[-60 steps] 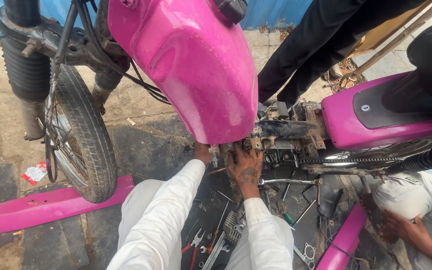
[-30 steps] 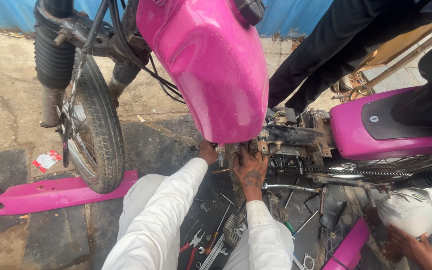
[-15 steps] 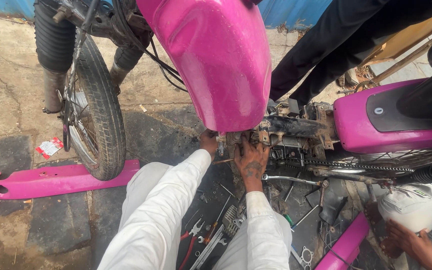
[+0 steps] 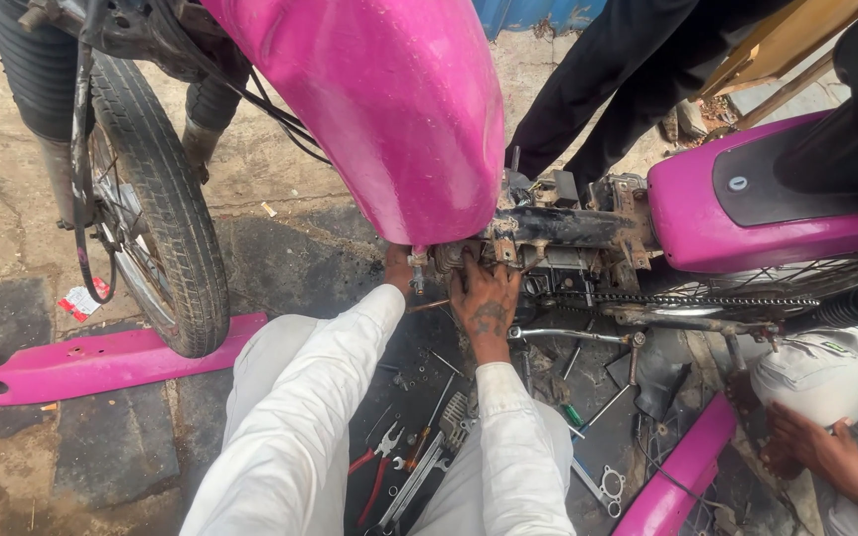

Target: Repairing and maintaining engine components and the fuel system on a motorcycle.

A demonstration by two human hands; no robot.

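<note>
Both hands press on the greasy engine (image 4: 508, 248) under the pink fuel tank (image 4: 389, 109): right hand (image 4: 486, 303) spread flat, left hand (image 4: 398, 270) half hidden, grip unclear. Rigid, heavy, likely slippery metal.

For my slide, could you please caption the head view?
Both hands, left hand and right hand, work under a pink motorcycle's fuel tank, tools scattered below.

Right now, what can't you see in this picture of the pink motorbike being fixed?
Head view only:
- Left hand: mostly hidden under the glossy pink fuel tank; whether it grips anything cannot be told.
- Right hand: fingertips buried in the greasy engine frame; any small part they pinch is hidden.
- Black rubber front tyre: top cut off by the picture's edge.
- Metal tools on the ground: partly covered by white sleeves.
</note>
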